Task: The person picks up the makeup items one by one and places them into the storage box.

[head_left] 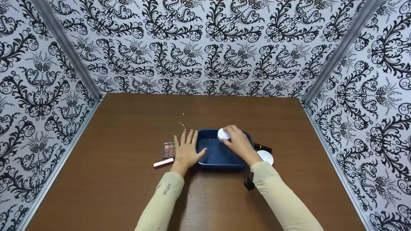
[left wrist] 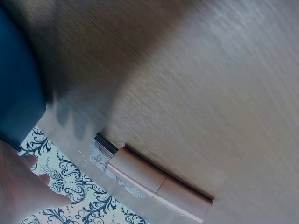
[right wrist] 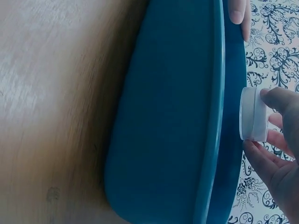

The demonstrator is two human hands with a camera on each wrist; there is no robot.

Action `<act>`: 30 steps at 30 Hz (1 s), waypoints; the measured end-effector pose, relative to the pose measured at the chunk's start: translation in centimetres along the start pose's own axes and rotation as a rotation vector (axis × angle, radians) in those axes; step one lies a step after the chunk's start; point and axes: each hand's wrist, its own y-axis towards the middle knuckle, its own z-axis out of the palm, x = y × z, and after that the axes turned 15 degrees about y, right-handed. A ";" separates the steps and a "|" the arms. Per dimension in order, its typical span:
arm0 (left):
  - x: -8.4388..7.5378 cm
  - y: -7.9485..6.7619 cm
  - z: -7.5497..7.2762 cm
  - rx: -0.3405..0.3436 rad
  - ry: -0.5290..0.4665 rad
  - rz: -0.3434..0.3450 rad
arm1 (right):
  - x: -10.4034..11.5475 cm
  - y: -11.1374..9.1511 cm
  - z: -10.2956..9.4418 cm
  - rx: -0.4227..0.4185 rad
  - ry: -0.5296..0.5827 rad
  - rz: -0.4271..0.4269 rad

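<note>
My right hand [head_left: 239, 142] pinches a small white round jar [head_left: 223, 134] over the far part of a blue rectangular tray [head_left: 221, 166]. In the right wrist view, thumb and fingers grip the jar [right wrist: 253, 114] by its sides, tipped on edge beyond the tray's near wall [right wrist: 168, 112]. My left hand [head_left: 187, 151] is at the tray's left side, its fingers straight and spread; whether it presses on the rim I cannot tell. Just left of it lie an eyeshadow palette [head_left: 169, 149], partly covered by the hand, and a pink metallic cosmetic tube [head_left: 163, 162].
Right of the tray lie a black tube [head_left: 262, 147] and a white round disc [head_left: 266, 157], partly behind my right forearm. A thin gold chain [head_left: 182, 124] lies behind my left hand. Patterned walls [head_left: 205, 48] enclose the brown table [head_left: 128, 128] at the back and sides.
</note>
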 end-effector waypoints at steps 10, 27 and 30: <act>0.1 0.1 0.2 -0.018 -0.002 0.001 | 0.3 0.2 1.0 0.014 0.010 -0.024; 0.1 0.3 0.6 0.003 0.020 0.003 | 0.9 0.6 2.9 0.074 0.026 -0.066; 0.0 0.3 0.6 0.001 0.021 0.002 | 1.0 0.6 3.2 0.091 0.024 -0.054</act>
